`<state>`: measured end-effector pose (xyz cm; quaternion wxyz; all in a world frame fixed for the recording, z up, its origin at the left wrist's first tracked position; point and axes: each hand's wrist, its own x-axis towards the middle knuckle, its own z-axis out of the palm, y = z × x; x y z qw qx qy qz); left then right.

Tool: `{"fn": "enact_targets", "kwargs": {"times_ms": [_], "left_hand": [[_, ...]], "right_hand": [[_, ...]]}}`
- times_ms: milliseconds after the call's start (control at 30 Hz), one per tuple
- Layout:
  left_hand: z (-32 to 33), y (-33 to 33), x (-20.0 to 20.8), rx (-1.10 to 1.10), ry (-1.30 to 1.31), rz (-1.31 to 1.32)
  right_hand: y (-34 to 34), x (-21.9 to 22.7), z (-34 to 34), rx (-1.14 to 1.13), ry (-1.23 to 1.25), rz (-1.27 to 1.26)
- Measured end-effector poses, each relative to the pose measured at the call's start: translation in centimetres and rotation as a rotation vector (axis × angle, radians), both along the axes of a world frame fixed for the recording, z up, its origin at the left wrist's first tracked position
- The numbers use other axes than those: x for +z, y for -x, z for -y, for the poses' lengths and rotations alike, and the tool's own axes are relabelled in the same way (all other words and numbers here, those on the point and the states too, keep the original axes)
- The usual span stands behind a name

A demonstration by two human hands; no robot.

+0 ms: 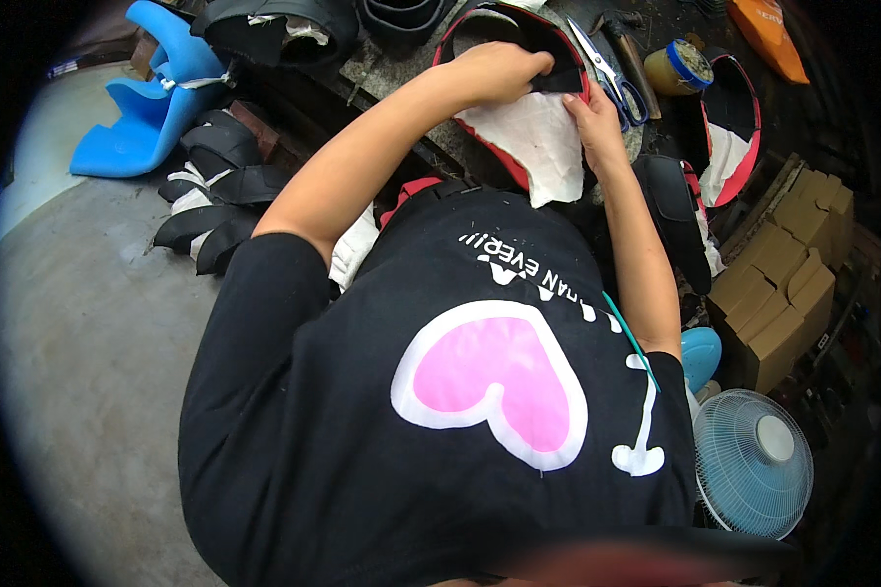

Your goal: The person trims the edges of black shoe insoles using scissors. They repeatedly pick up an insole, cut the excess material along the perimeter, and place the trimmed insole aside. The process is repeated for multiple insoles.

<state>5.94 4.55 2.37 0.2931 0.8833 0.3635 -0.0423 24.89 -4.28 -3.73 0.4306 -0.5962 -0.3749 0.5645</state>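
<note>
A shoe upper (521, 147), red at the edge and black inside with a white cloth lining, lies in front of me at the top of the view. My right hand (595, 122) grips its right edge, thumb over the lining and fingers behind. Over the upper's opening, my left hand (502, 74) is closed, its fingers curled against the inner side; the fingertips are partly hidden. Just beyond my right hand lie scissors (607, 70) with dark blue handles, blades apart. A jar (677, 68) with a blue rim stands to their right.
Another red-edged upper (731, 132) lies at the right, near cardboard boxes (788, 274) and a fan (754, 465). Black pieces with white lining (220, 186) are piled at left on the floor, beside blue foam (152, 108). More black uppers (284, 34) sit at the back.
</note>
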Motion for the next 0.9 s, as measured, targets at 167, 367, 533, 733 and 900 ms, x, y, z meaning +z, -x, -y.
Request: {"fn": "enact_targets", "kwargs": {"times_ms": [167, 367, 533, 733, 900], "left_hand": [[0.1, -2.2, -1.8, -0.042, -0.188, 0.283], [-0.5, -2.4, -4.5, -0.010, -0.146, 0.354], [-0.5, -2.6, -4.6, 0.035, -0.069, 0.388], [1.0, -4.0, -2.5, 0.008, -0.413, 0.218], [0.9, -4.3, -3.0, -0.058, -0.532, 0.214]], "right_hand": [[0.7, 2.8, 0.3, 0.019, -0.071, 0.817], [-0.3, 5.8, 0.3, 0.205, -0.719, 1.292], [-2.0, 4.6, -1.4, 0.305, -0.508, 1.061], [-2.1, 4.8, -0.2, 0.082, -0.411, 0.778], [0.5, 4.6, 3.0, 0.252, -0.668, 1.103]]}}
